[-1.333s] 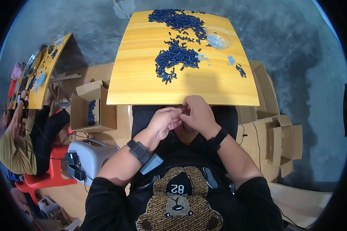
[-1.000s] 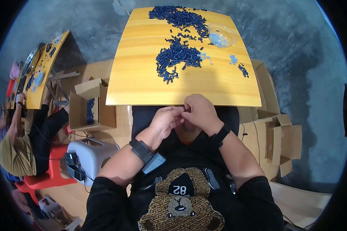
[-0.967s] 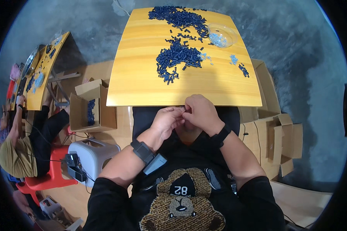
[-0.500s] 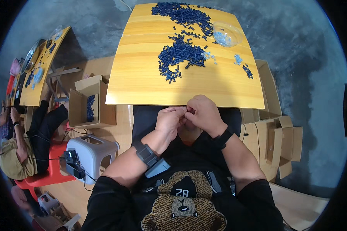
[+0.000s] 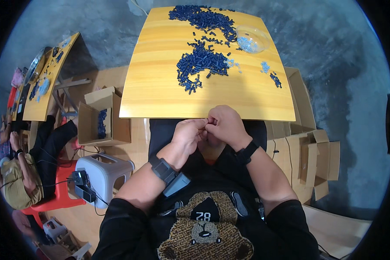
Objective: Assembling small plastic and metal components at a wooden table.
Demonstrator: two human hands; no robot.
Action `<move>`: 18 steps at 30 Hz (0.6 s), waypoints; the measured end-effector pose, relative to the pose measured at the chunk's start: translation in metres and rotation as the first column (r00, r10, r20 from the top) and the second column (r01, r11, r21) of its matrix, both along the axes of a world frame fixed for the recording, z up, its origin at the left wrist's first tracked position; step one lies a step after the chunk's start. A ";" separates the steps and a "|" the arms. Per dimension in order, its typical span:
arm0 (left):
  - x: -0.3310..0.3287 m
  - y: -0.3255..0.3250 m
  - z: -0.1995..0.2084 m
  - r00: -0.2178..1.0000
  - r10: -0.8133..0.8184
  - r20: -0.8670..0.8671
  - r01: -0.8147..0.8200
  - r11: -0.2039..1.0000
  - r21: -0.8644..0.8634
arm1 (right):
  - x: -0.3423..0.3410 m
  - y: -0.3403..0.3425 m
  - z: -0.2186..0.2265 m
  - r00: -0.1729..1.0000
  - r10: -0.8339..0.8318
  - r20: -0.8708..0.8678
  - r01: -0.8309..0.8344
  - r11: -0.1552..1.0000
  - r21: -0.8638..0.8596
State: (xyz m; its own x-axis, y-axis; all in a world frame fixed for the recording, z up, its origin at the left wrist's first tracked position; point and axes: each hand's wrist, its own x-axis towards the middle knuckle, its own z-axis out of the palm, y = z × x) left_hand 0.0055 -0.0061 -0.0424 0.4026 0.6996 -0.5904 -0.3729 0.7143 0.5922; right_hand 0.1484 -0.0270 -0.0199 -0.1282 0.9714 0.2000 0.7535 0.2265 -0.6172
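My left hand (image 5: 189, 132) and my right hand (image 5: 225, 124) meet at the table's near edge, fingers pinched together at the tips. Whatever sits between them is too small or too covered to make out. Beyond them, on the yellow wooden table (image 5: 151, 95), lies a pile of small dark blue cylindrical pieces (image 5: 199, 60). Several small clear pale-blue pieces (image 5: 232, 63) lie at its right side. Farther back spreads a second dark pile (image 5: 208, 19). A clear round bowl (image 5: 262, 47) there holds more pale pieces.
Small heaps of pale pieces (image 5: 264, 67) and dark pieces (image 5: 275, 80) lie at the table's right. An open cardboard box (image 5: 117, 125) with dark pieces stands left, behind a grey stool (image 5: 106, 173). More boxes (image 5: 318, 160) stand right. A seated person (image 5: 24, 177) works at another table (image 5: 41, 108).
My hands stay pinched together, with my right hand and forearm shifted slightly left. The view has moved a little. The person at the left has shifted an arm slightly.
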 end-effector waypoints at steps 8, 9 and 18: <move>-0.011 -0.001 0.009 0.992 -0.103 0.072 0.098 0.993 0.070 | -0.003 -0.008 0.005 0.987 -0.020 -0.162 0.024 0.999 0.023; -0.012 -0.001 0.012 0.991 -0.114 0.068 0.108 0.991 0.083 | -0.003 -0.009 0.006 0.987 -0.018 -0.162 0.023 0.999 0.026; -0.027 -0.002 0.021 0.977 -0.089 0.193 0.095 0.995 -0.021 | -0.006 -0.014 0.012 0.988 0.035 -0.152 -0.018 0.993 0.113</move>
